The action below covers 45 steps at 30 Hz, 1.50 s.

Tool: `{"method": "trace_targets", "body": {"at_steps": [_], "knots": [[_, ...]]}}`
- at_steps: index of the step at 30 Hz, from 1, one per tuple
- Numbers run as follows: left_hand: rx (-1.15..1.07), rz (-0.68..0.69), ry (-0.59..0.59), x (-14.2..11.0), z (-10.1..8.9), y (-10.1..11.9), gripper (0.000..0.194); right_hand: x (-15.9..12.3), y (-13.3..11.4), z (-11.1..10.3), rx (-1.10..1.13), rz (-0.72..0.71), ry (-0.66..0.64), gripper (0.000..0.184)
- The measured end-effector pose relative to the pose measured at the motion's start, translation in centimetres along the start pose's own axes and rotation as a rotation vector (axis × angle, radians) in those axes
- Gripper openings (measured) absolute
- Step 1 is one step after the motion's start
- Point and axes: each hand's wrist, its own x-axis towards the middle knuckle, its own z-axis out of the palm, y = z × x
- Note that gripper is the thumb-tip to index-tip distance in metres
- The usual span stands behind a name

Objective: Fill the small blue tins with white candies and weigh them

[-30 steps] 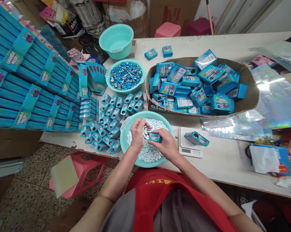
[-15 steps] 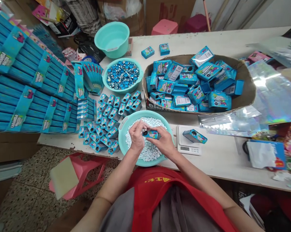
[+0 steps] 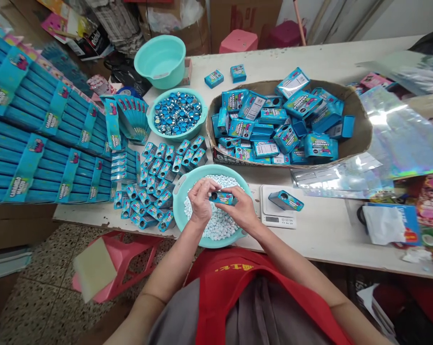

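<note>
My right hand [image 3: 242, 209] grips a small blue candy tin [image 3: 224, 198] over the bowl, fingers and thumb on its long edges. The tin's end with a dark round hole faces left. Beside that hole, my left hand [image 3: 201, 200] is closed, its fingertips pinched together; whatever they hold is too small to tell. Beneath both hands lie small white candies [image 3: 218, 229] in a turquoise bowl [image 3: 178, 211]. Right of the bowl, another blue tin [image 3: 286, 200] with a round hole rests on a white kitchen scale [image 3: 269, 209].
Several holed tins [image 3: 149, 184] stand grouped left of the bowl. Behind them are a turquoise basin of round metal caps [image 3: 178, 114] and another turquoise basin [image 3: 160, 60]. A cardboard box [image 3: 362, 127] heaped with blue tins stands behind the scale. Stacked blue packs [image 3: 40, 167] rise at left.
The view has shifted slightly, so the table things sit a little further left. My left fingertips stay pinched by the hole, and my right hand still grips the tin.
</note>
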Motion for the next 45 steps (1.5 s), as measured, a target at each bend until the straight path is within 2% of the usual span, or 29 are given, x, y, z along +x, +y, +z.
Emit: {"method": "trace_targets", "body": {"at_steps": [4,6,8,10,12,14,17,19,21,22,24,27,29,32,34,37,41,45], "knots": [[-0.009,-0.031,0.021,0.5,-0.3,0.3,0.030,-0.1,0.3,-0.3,0.030,0.021,0.008,0.030],[0.010,-0.071,0.080,1.2,-1.1,0.0,0.032,-0.3,0.4,-0.6,0.050,0.036,0.022,0.030],[0.078,-0.103,0.174,2.3,-2.4,-1.1,0.034,-0.6,0.2,-1.2,0.071,0.047,0.036,0.031],[0.264,-0.103,0.208,3.5,-3.7,-3.1,0.032,-1.2,-0.1,-2.2,0.087,0.045,0.053,0.032],[0.533,-0.078,0.113,4.5,-4.5,-5.8,0.023,-1.9,-0.3,-3.3,0.081,0.035,0.087,0.034],[0.787,-0.026,-0.071,4.9,-4.5,-8.4,0.015,-2.6,-0.4,-4.5,0.054,0.028,0.118,0.034],[1.104,0.032,-0.311,4.4,-3.3,-11.1,0.022,-3.2,-0.4,-5.8,0.009,0.023,0.142,0.032],[1.290,0.007,-0.431,3.6,-2.8,-11.6,0.028,-3.4,-0.4,-6.4,-0.014,-0.002,0.165,0.034],[1.415,-0.040,-0.512,2.6,-3.1,-11.3,0.029,-3.3,-0.4,-6.5,-0.027,-0.038,0.208,0.035],[1.458,-0.062,-0.517,2.1,-3.5,-10.9,0.027,-3.2,-0.4,-6.4,-0.031,-0.053,0.222,0.035],[1.493,-0.105,-0.436,1.4,-4.8,-10.3,0.021,-2.8,-0.1,-5.8,-0.038,-0.068,0.205,0.033],[1.314,-0.202,-0.190,0.8,-6.6,-9.4,0.013,-2.2,0.4,-4.6,-0.053,-0.067,0.149,0.031],[0.993,-0.318,-0.028,0.7,-7.0,-8.5,0.019,-2.0,0.8,-4.0,-0.073,-0.060,0.140,0.031],[0.418,-0.454,0.135,0.5,-6.1,-6.3,0.028,-1.8,1.2,-3.4,-0.109,-0.069,0.098,0.030],[0.147,-0.438,0.166,0.3,-4.7,-4.5,0.030,-1.7,1.4,-2.8,-0.134,-0.087,0.056,0.030],[-0.080,-0.339,0.160,0.0,-2.7,-2.1,0.028,-1.6,1.4,-1.7,-0.201,-0.097,-0.034,0.029],[-0.192,-0.246,0.177,0.1,-1.2,-0.7,0.024,-1.2,0.9,-0.5,-0.266,-0.095,-0.139,0.027],[-0.204,-0.174,0.198,0.4,-0.9,-0.5,0.023,-0.9,0.1,-0.5,-0.258,-0.123,-0.107,0.030]]}}
